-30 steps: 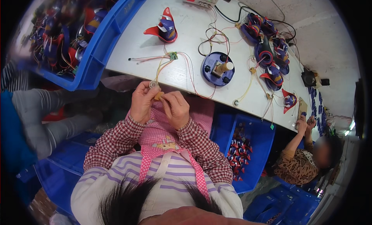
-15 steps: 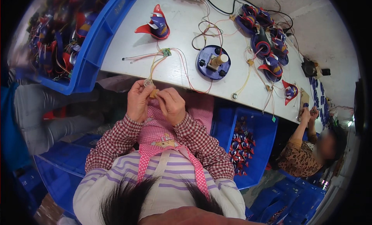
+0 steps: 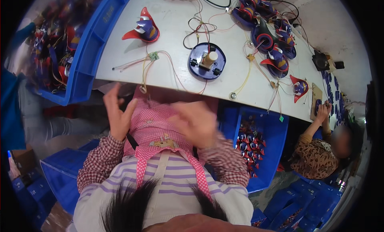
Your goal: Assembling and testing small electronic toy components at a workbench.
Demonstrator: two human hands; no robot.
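Observation:
My left hand (image 3: 119, 114) is raised just off the table edge, empty, with fingers and thumb apart. My right hand (image 3: 196, 124) is over my lap, smeared by motion; whether it holds anything does not show. A small round disc (image 3: 143, 89) hangs at the table edge on thin wires, between my hands. Those wires run up to a small green circuit board (image 3: 153, 56) on the white table (image 3: 168, 16). Behind the board stands a red and purple toy figure part (image 3: 147, 29) with white horn-like pieces.
A round purple base (image 3: 207, 61) with a motor-like block sits right of the board. More wired toy parts (image 3: 276, 60) cluster farther right. Blue bins stand at left (image 3: 86, 52) and below the table (image 3: 272, 160). A co-worker (image 3: 316, 152) works at the far right.
My hands have come apart; the left let go of the round disc, which now hangs at the edge. My right hand moved right and lower. The view shifted, and a teal sleeve appeared at left.

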